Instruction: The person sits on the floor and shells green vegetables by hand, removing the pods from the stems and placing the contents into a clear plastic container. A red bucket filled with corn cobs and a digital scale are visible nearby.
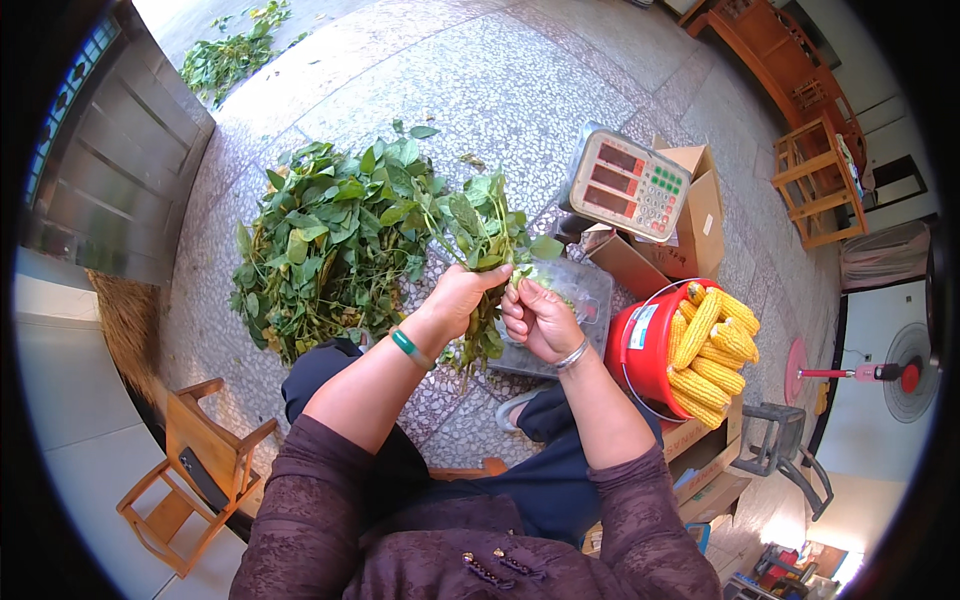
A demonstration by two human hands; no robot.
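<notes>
My left hand (454,304) grips a bunch of leafy bean plants (484,221) by the stems, with pods hanging below the fist. Close beside it, my right hand (546,321) pinches a small green piece of the plant, apparently a pod (517,276), between thumb and fingers. Under and behind the right hand lies the grey platform (596,289) of a digital scale, bearing a clear plastic bag (559,274) with green contents, partly hidden by the hand. A large heap of similar plants (330,240) rests on the floor to the left.
The scale's display head (628,184) stands before an open cardboard box (701,202). At right, a red bucket (630,349) full of corn cobs (705,330) sits on cartons (690,442). A wooden chair (199,439) holding a phone (201,476) is at left. More plants (229,60) lie outside.
</notes>
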